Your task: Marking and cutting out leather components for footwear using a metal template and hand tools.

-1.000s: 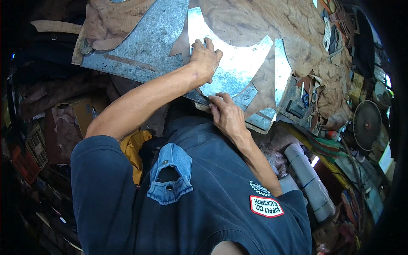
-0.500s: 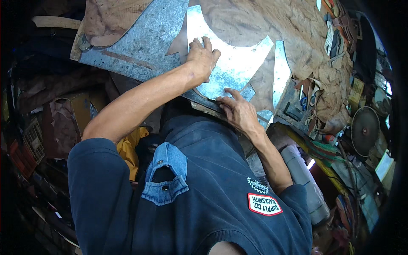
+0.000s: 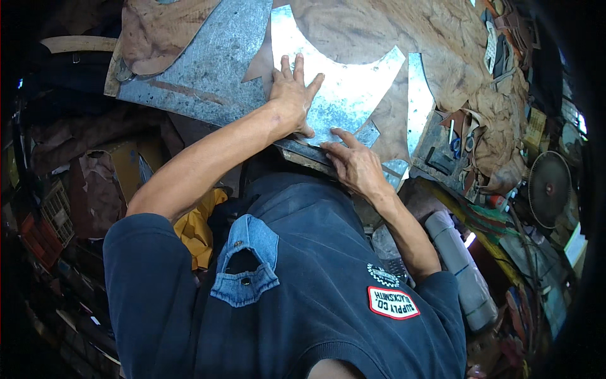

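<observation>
Rests spread left hand [image 3: 291, 101] on metal sheet [image 3: 341, 85], half-bent right hand [image 3: 356, 164] at near edge, grip unclear; with horns pointing away, long axis unclear.

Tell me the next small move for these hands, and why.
Probably a light nudge of the shiny sheet with the right hand: its fingertips are at the sheet's near edge, while the left hand lies spread on top, where it could steady the sheet. Brown material shows beside it.
</observation>
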The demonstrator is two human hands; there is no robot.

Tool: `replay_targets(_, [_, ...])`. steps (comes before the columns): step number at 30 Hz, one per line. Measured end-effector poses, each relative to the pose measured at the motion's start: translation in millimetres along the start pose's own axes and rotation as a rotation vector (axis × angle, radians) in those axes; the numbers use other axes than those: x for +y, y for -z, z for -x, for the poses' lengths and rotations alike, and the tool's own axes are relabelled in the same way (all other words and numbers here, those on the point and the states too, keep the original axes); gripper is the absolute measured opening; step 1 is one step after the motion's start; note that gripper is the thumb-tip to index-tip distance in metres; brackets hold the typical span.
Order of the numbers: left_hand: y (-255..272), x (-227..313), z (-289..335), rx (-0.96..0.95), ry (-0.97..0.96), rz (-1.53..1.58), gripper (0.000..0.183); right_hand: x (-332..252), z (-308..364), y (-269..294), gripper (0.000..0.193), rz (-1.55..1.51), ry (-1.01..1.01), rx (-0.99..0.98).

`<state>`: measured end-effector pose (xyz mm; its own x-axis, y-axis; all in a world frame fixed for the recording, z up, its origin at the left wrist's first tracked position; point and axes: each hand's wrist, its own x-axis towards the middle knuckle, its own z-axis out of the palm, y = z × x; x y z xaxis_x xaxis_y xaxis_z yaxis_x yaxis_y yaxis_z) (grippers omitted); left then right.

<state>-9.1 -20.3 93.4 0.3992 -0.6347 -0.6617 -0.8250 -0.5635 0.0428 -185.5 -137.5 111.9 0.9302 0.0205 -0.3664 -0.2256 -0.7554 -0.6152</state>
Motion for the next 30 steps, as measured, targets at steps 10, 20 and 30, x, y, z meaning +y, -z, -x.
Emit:
replay_targets(10, [-3.1,0.8,1.1,0.006,0.011,-0.055,0.134,24.5,-6.8,23.0,0.025,0.107,0.171,-0.109])
replay_targets(20, [6.1,-26.2,-4.4,0.228,-0.159,-0.112,0.104,17.3,15.3,32.4,0.023,0.131,0.064,-0.166])
replay_targets(30, [43.2,-50.1,-42.1,0.086,-0.403,-0.036,0.049,-74.4,-43.0,-66.1,0.029,0.229,-0.163,0.279])
